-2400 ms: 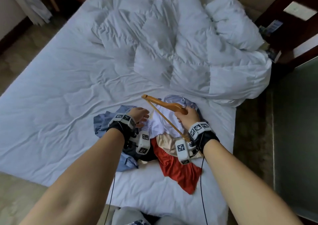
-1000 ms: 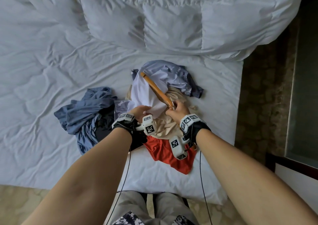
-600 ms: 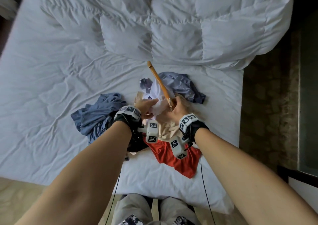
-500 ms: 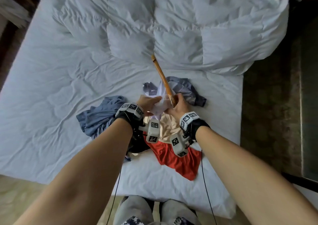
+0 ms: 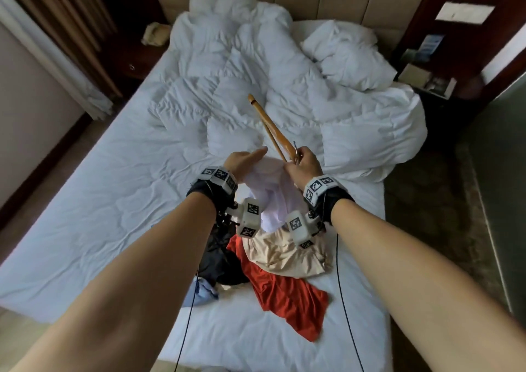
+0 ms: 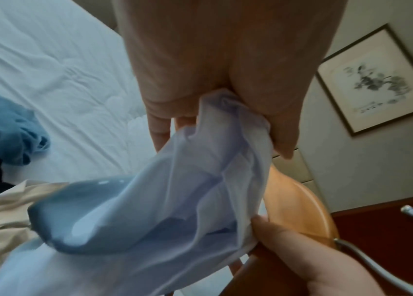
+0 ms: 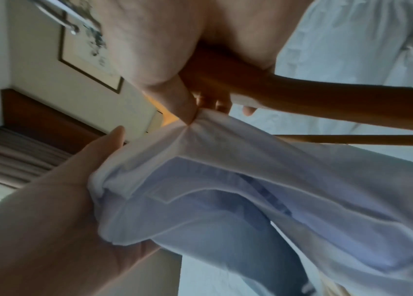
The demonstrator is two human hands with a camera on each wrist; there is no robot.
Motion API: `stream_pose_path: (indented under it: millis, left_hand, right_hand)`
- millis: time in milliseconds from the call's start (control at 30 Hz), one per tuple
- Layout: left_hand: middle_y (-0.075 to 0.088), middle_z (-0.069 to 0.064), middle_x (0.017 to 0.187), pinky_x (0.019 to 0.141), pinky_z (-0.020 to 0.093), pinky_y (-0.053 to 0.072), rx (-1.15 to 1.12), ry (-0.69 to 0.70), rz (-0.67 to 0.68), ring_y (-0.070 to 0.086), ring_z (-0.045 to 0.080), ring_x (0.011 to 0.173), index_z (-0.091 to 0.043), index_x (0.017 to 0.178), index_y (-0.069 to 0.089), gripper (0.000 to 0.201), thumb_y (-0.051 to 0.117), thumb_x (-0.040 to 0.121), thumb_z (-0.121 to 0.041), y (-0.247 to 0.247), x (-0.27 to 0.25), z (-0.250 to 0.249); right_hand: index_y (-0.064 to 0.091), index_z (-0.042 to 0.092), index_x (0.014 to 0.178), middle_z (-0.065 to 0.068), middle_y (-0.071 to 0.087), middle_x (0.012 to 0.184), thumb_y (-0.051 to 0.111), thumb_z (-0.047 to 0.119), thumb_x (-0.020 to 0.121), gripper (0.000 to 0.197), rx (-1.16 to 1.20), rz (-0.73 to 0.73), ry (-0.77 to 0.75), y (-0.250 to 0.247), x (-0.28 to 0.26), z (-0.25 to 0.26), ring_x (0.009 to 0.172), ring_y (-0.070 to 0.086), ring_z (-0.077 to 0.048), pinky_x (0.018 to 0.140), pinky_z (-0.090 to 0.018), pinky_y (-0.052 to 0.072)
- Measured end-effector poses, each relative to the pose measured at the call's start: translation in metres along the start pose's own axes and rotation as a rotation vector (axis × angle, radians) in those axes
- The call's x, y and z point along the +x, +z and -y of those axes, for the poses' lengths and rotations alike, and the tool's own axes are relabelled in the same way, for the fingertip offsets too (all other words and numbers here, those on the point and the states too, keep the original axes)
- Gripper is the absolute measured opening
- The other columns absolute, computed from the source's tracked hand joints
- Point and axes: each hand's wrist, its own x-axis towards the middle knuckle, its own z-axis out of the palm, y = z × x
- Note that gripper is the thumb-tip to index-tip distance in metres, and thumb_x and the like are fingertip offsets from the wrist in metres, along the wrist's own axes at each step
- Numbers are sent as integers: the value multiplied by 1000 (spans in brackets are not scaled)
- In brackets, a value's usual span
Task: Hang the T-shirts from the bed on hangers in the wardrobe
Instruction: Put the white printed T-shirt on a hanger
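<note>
My left hand (image 5: 245, 160) grips a bunched edge of a white T-shirt (image 5: 269, 185), which hangs between both hands above the pile. My right hand (image 5: 302, 166) holds a wooden hanger (image 5: 267, 122) near its metal hook, one arm pointing up and away. In the right wrist view the right hand (image 7: 200, 104) also pinches the white T-shirt (image 7: 251, 190) under the hanger (image 7: 301, 100). In the left wrist view the left hand (image 6: 221, 138) has the T-shirt (image 6: 174, 210) between thumb and fingers, beside the hanger (image 6: 299, 204).
A beige shirt (image 5: 287, 255), a red shirt (image 5: 287, 296), a black garment (image 5: 219, 260) and a blue one (image 5: 203, 293) lie piled at the bed's near edge. A rumpled white duvet (image 5: 284, 70) covers the head end. Dark bedside tables (image 5: 427, 70) flank the bed.
Both hands have risen from the pile, lifting the white T-shirt off it. The hanger has swung from lying across the clothes to pointing up. The head view has tilted toward the headboard.
</note>
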Motion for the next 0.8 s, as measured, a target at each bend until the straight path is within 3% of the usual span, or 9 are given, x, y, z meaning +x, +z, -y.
stream_pose_path:
  millis: [100,167,233,333,400,533,600,700,800]
  left_hand:
    - [69,11,111,92,46,55,42,71,3,66,27,98,-4,113,64,89,85,54,-66,-8,-38,-38]
    - [60,1,113,91,37,53,67,116,26,60,20,102,-9,119,51,65,85,74,-41,-15,-51,-55]
    - [55,2,107,82,35,53,135,181,21,58,21,100,-12,126,49,59,82,80,-27,-26,-53,-69]
    - [60,9,110,93,42,53,242,283,-48,61,28,104,-13,122,57,56,85,76,-28,-40,-55,-89]
    - [62,11,114,96,40,51,294,334,-61,61,28,108,-11,122,60,53,84,77,-24,-48,-59,-102]
    - [59,8,125,96,33,47,364,458,51,57,25,117,-14,128,58,51,79,82,-22,-64,-78,-121]
    - [53,2,130,100,34,42,444,493,94,52,22,121,-21,134,54,61,81,80,-31,-72,-85,-127]
    - [45,5,138,106,43,41,540,563,65,46,24,125,-30,138,47,82,84,69,-50,-82,-93,-130]
    - [47,3,120,91,34,48,443,635,18,49,18,107,-23,133,43,84,86,66,-50,-87,-101,-132]
  right_hand:
    - [58,14,102,-3,63,92,63,14,85,18,4,-38,-57,-17,-7,35,91,62,-30,79,-34,49]
    - [56,14,97,-4,62,88,62,13,85,14,17,-61,-92,-29,-13,58,89,63,-32,83,-39,51]
    - [53,14,94,-3,60,85,58,8,85,12,35,-73,-107,-40,-20,78,87,61,-31,81,-38,50]
    - [55,14,91,-2,60,83,59,6,85,11,83,-102,-117,-55,-30,105,83,60,-27,66,-29,45]
    - [56,13,89,-3,60,80,59,5,83,10,97,-130,-140,-61,-35,123,79,59,-26,58,-26,40]
    - [57,11,92,0,57,75,57,3,86,10,132,-160,-170,-71,-47,156,77,57,-23,59,-27,42]
    - [57,13,94,2,57,76,59,4,88,11,143,-169,-187,-73,-54,171,77,56,-20,60,-25,41]
    - [58,11,99,2,56,75,60,7,89,11,142,-183,-198,-69,-62,190,74,55,-18,56,-23,37]
    - [58,11,98,2,54,72,59,10,89,8,103,-200,-200,-62,-71,204,68,53,-16,54,-25,35]
